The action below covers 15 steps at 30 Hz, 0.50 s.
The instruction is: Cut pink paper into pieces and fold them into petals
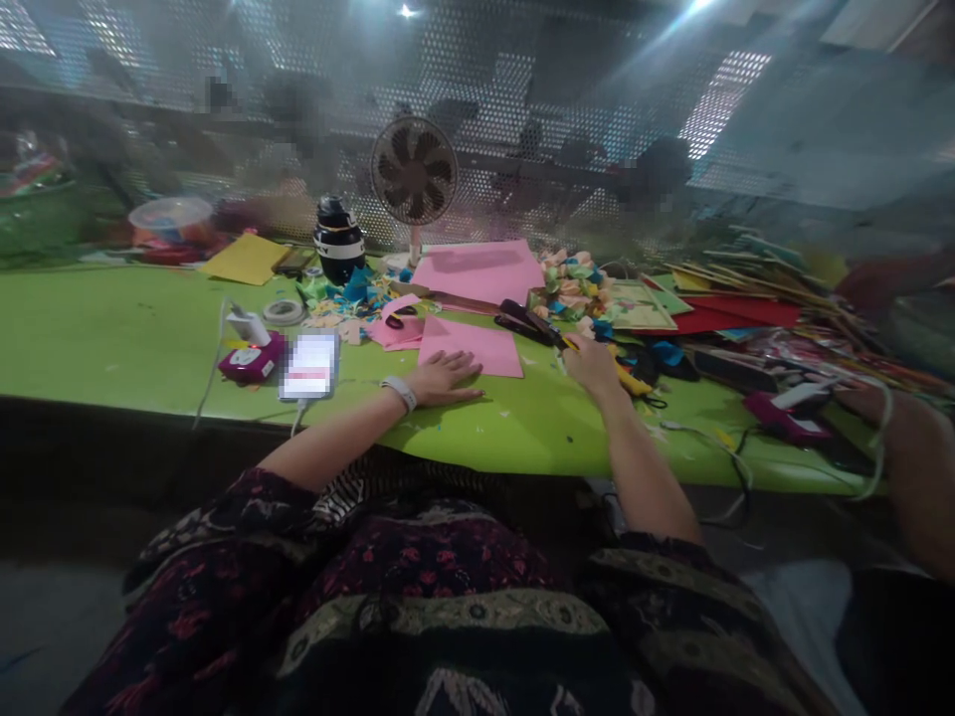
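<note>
One fan [414, 171] stands on one surface [96, 333]. Left of the fan are one bottle [341, 257], one tub [171, 221], one yellow sheet [246, 259], one tape roll [284, 312], one phone [308, 368] and one purple box [250, 365]. In front of it: two flat pink sheets [488, 350], one wristband [401, 391] and the wearer's left hand [448, 377]. Right of the fan are the right hand [595, 366], a second purple box [787, 418] and another person's arm [921, 457]. The cards [735, 313] right of the fan seem to exceed five, though blur prevents an exact count.

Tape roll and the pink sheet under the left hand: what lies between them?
In the head view, small paper scraps and pink paper pieces lie between the tape roll and pink sheet.
</note>
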Motion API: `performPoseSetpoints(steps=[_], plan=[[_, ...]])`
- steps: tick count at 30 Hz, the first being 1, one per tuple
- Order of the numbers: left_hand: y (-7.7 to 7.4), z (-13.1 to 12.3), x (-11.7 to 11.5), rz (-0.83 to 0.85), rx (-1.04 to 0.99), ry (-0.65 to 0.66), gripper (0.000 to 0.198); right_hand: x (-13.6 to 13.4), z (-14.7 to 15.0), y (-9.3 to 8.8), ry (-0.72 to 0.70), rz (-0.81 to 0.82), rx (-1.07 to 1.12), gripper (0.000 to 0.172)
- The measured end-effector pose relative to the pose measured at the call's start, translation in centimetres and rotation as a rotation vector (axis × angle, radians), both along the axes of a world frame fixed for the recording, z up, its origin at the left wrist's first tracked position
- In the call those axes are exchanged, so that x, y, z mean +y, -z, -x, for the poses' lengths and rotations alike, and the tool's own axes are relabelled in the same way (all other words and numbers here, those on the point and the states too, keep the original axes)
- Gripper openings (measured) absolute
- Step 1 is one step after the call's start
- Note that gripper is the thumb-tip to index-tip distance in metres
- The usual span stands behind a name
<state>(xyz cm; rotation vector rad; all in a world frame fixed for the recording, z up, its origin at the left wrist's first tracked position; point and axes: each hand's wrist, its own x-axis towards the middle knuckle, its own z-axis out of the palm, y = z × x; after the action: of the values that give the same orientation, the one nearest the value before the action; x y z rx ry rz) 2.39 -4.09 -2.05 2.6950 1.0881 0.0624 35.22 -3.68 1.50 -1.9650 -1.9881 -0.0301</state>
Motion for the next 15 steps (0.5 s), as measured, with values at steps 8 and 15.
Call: performPoseSetpoints(steps=[8, 15], plan=[[-0.1, 0.0, 0.0, -0.013, -0.001, 0.011, 0.083, -0.5, -0.5, -0.7, -0.060, 0.179, 0.061, 0.030], [-0.1, 0.2, 0.0, -0.004, -0.013, 0.005, 0.084, -1.4, -1.0, -1.4, -0.037, 0.289, 0.161, 0.049]])
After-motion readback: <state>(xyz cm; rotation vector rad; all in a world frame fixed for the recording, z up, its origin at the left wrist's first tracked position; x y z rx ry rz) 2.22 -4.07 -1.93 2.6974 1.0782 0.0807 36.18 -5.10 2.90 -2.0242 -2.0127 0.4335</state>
